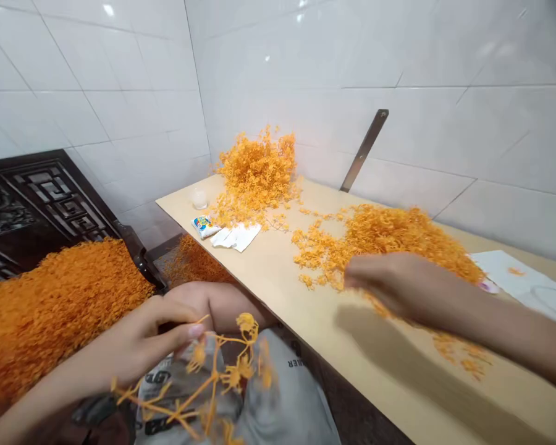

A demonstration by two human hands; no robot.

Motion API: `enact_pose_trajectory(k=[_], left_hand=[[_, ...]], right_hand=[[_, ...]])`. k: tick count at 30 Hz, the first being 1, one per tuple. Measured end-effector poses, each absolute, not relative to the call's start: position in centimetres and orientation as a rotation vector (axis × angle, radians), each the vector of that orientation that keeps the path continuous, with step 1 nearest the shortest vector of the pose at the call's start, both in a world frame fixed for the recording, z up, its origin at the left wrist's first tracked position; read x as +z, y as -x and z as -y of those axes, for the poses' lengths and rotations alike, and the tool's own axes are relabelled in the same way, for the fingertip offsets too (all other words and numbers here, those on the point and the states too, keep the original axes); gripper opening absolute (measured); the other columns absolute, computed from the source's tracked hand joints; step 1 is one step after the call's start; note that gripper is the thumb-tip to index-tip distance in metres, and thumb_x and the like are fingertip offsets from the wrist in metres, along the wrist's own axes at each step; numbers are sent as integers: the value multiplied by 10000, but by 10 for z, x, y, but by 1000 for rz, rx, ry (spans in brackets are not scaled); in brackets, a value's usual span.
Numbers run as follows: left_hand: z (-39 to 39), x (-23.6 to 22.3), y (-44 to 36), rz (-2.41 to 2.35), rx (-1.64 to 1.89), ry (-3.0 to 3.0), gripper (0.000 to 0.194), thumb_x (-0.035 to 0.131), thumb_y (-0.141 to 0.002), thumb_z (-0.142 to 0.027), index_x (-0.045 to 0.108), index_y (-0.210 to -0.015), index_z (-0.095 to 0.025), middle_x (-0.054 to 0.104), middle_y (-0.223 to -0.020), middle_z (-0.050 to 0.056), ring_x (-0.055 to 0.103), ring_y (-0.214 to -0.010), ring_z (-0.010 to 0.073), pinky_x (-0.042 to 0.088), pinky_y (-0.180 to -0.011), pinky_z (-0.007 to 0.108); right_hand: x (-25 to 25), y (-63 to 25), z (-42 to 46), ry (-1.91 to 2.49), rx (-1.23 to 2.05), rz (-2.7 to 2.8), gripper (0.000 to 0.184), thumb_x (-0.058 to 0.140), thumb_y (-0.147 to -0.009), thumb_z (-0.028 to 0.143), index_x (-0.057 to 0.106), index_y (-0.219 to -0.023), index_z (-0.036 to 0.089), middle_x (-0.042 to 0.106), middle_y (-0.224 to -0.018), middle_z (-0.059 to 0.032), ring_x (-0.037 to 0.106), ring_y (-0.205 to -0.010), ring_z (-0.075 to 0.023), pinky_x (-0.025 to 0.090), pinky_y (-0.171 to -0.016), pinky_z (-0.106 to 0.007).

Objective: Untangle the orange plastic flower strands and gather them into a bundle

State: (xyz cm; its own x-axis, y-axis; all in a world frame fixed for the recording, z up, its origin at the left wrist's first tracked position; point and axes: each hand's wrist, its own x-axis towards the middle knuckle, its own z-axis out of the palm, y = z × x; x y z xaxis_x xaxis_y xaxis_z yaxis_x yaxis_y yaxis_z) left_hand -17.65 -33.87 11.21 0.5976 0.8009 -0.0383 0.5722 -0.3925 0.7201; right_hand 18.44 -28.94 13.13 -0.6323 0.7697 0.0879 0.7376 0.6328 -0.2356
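Note:
My left hand [155,343] is above my lap, thumb and forefinger pinched on the stem of an orange artificial flower sprig [247,326]. Its thin branches end in small blossoms and spread out over my lap, a few of them blurred. My right hand [382,281] reaches across the table at the near edge of a heap of loose orange blossoms [393,232]. Its fingers point down and away, mostly hidden behind the back of the hand, so whether they hold anything does not show.
On the table [306,321] stand a taller orange heap [259,167], a small clear cup [199,198], a blue-and-white packet [204,226] and white tissues [236,236]. A white sheet [521,278] lies right. A dark carved bench [141,256] holds a big orange pile [69,290].

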Motion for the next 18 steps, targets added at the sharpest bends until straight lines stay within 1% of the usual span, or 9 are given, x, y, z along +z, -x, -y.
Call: enact_pose_trajectory(k=[3, 4, 6, 8, 10, 12, 14, 16, 18], left_hand=[[327, 112, 158, -1048, 392, -2102, 386, 493, -931, -410, 621, -656, -172, 635, -694, 23, 565, -668, 138, 422, -621, 218], [324, 112, 150, -1053, 371, -2094, 360, 507, -922, -419, 641, -693, -176, 644, -715, 24, 570, -689, 144, 425, -640, 224], [319, 111, 140, -1071, 334, -2045, 316, 525, -908, -436, 671, -782, -185, 650, -733, 20, 567, -700, 148, 424, -650, 231], [314, 110, 134, -1074, 304, -1943, 306, 541, -894, -449, 674, -836, -180, 655, -757, 20, 565, -705, 146, 421, -644, 231], [312, 108, 129, -1062, 305, -1805, 330, 544, -888, -462, 662, -840, -157, 651, -768, 26, 560, -702, 140, 412, -625, 226], [312, 106, 123, -1059, 347, -1664, 369, 560, -872, -486, 637, -801, -132, 635, -742, 30, 532, -660, 120, 384, -581, 213], [313, 102, 113, -1058, 425, -1505, 400, 592, -842, -518, 602, -765, -126, 615, -705, 20, 464, -574, 84, 328, -513, 196], [316, 97, 103, -1007, 495, -1348, 403, 628, -807, -536, 574, -777, -138, 604, -683, -1, 386, -496, 55, 270, -457, 184], [321, 94, 95, -933, 566, -1278, 378, 648, -795, -522, 570, -810, -153, 580, -653, -29, 349, -465, 46, 253, -436, 176]], right_hand=[[114, -222, 240, 1635, -66, 2519, 553, 407, -733, -24, 707, -1072, 294, 729, -1022, -93, 670, -779, -272, 454, -562, -358], [107, -230, 227, 1685, -96, 2531, 603, 392, -701, -34, 703, -1107, 286, 719, -1079, -101, 675, -870, -300, 485, -582, -382], [93, -239, 212, 1599, -116, 2623, 586, 387, -666, -28, 723, -1063, 241, 687, -1187, -106, 658, -1019, -316, 541, -715, -446], [87, -238, 217, 1430, -153, 2637, 503, 384, -699, 1, 728, -1001, 208, 683, -1195, -113, 645, -1066, -310, 538, -832, -486], [91, -223, 238, 1279, -171, 2524, 407, 372, -780, 48, 708, -953, 199, 709, -1096, -124, 664, -1001, -285, 538, -843, -464], [102, -197, 269, 1152, -110, 2359, 325, 375, -858, 100, 674, -935, 199, 719, -957, -119, 677, -882, -241, 540, -777, -391], [113, -166, 299, 1034, 107, 2342, 245, 411, -916, 171, 653, -918, 203, 711, -850, -80, 664, -758, -187, 515, -681, -310], [118, -136, 319, 1015, 385, 2477, 199, 493, -931, 309, 651, -911, 191, 698, -791, -53, 626, -666, -162, 460, -597, -275], [117, -115, 325, 1090, 593, 2542, 252, 566, -904, 414, 650, -876, 178, 680, -747, -35, 578, -612, -144, 400, -557, -257]])
